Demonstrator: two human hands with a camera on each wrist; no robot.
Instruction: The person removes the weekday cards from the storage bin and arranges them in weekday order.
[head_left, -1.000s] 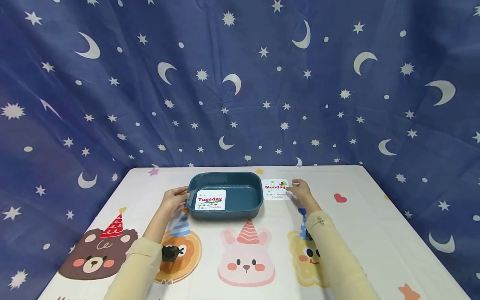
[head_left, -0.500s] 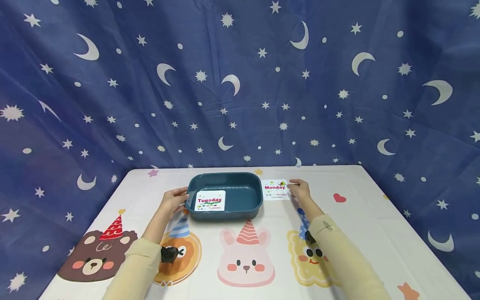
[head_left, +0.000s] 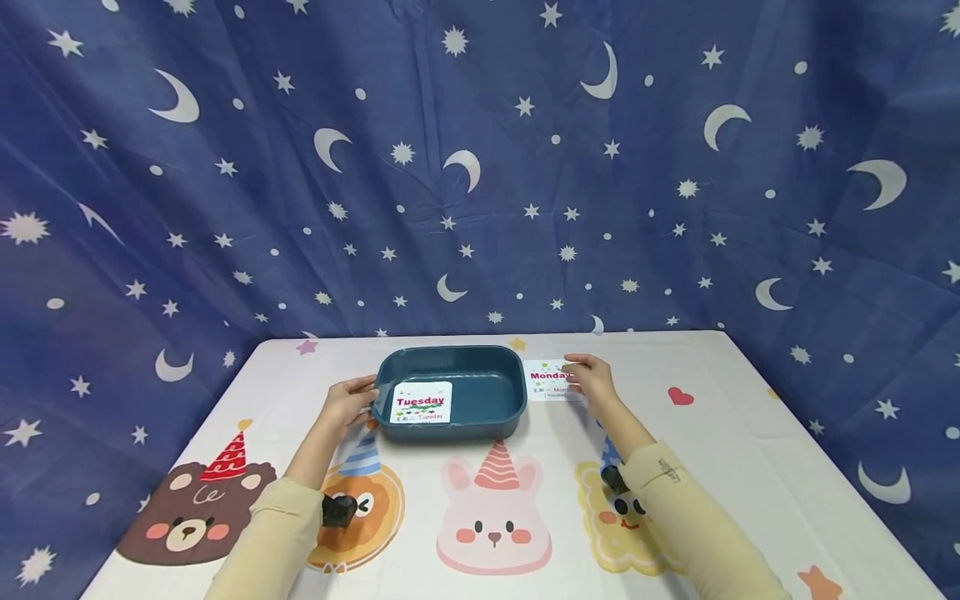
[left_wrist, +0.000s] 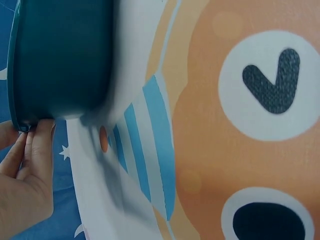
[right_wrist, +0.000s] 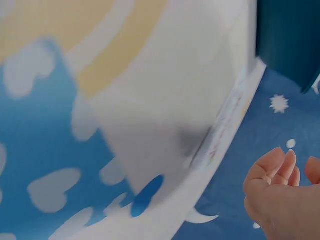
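Observation:
My left hand (head_left: 349, 404) holds a dark teal plastic tray (head_left: 487, 431) by the rim at its left end. In the left wrist view, the thumb and fingers of the left hand (left_wrist: 30, 175) meet at the rim of the tray (left_wrist: 62, 55). Inside the tray, a white card printed "Tuesday" (head_left: 422, 403) leans at the left. To the tray's right, a white card printed "Monday" (head_left: 549, 385) lies flat. My right hand (head_left: 592, 382) hovers over that card's right side, covering part of it. The right wrist view shows the hand (right_wrist: 282, 192) with loosely bent fingers, nothing between them.
A white tablecloth (head_left: 750, 467) with printed animals covers the table. Behind it hangs a blue curtain (head_left: 525, 292) with moons and stars. Black straps or cameras (head_left: 339, 510) sit at the wrists.
My right hand has moved slightly left, further over the Monday card. My left hand, the tray and both cards stay in place.

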